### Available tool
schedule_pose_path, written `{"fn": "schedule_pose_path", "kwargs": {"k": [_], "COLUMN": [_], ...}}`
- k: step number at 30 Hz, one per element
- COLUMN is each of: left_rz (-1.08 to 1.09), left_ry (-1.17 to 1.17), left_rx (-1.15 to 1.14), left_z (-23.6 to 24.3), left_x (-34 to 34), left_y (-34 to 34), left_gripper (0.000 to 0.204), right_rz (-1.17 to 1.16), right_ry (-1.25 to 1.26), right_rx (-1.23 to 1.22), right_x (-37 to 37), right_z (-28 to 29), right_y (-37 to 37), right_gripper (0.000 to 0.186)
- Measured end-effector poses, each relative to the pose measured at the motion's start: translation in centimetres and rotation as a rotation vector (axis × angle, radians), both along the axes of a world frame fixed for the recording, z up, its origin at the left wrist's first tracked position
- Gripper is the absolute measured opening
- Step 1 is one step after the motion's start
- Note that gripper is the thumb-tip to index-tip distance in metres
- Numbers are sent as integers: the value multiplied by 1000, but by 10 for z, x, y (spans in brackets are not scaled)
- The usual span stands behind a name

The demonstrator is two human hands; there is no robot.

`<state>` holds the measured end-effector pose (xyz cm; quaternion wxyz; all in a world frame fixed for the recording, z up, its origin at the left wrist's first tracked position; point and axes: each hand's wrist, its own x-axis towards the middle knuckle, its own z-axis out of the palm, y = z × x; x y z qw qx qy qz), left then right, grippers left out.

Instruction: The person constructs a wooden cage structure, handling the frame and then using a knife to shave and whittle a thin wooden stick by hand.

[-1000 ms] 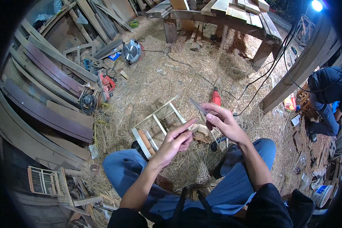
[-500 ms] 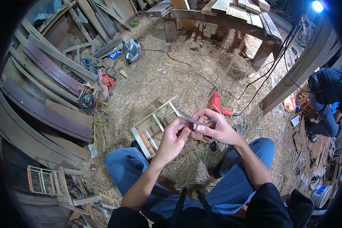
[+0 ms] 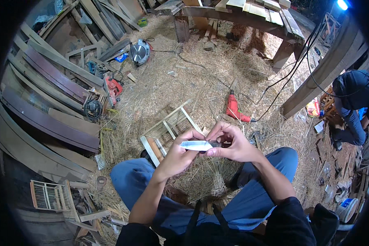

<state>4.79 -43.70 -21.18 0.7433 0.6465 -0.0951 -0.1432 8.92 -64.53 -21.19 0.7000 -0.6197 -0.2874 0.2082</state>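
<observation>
My right hand (image 3: 231, 143) is closed around the dark handle of a knife, whose pale, pointed blade (image 3: 196, 145) extends leftward, its flat side facing up. My left hand (image 3: 178, 153) curls beneath and behind the blade, fingers bent toward the right hand's fingertips. Whatever its fingers pinch is hidden behind the blade. Both hands are above the straw-strewn ground between my bent knees. Just beyond my left hand lies a slatted frame (image 3: 168, 129) of light wooden bars and thin rods.
A red power drill (image 3: 235, 108) lies ahead right, its cord trailing. A circular saw (image 3: 140, 52) and a red power tool (image 3: 112, 88) sit at the left beside leaning boards (image 3: 49, 106). A wooden bench (image 3: 238, 16) is at the back; a post (image 3: 315, 82) and a crouching person (image 3: 352, 106) are at the right.
The knife has turned from nearly edge-on to show its bright flat blade. Both hands have moved slightly lower and nearer me. My view has shifted a little.
</observation>
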Motion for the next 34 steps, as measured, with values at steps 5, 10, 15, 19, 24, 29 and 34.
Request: {"fn": "schedule_pose_path", "kwargs": {"k": [5, 10, 15, 19, 24, 29, 34], "left_rz": [-14, 69, 65, 51, 38, 47, 41], "left_ry": [-67, -58, -64, -66, -63, -58, -29], "left_rx": [29, 6, 17, 10, 10, -41, -18], "left_z": [5, 7, 11, 9, 7, 7, -5], "left_x": [-1, -3, -2, -2, -2, -1, -2], "left_y": [4, -3, -2, -2, 0, 2, 7], "left_gripper": [15, 11, 10, 11, 11, 8, 10], "right_rz": [-44, -108, -122, -138, -138, -259, -297], "right_ry": [-6, 30, -52, -23, -71, 26, -11], "right_rx": [-128, -62, -73, -46, -101, 2, -31], "right_x": [-3, -8, -7, -8, -8, -1, 1], "right_z": [8, 18, 17, 17, 19, 17, 16], "right_y": [-5, 1, 0, -2, -2, -14, -19], "right_gripper": [38, 39, 38, 37, 38, 42, 42]}}
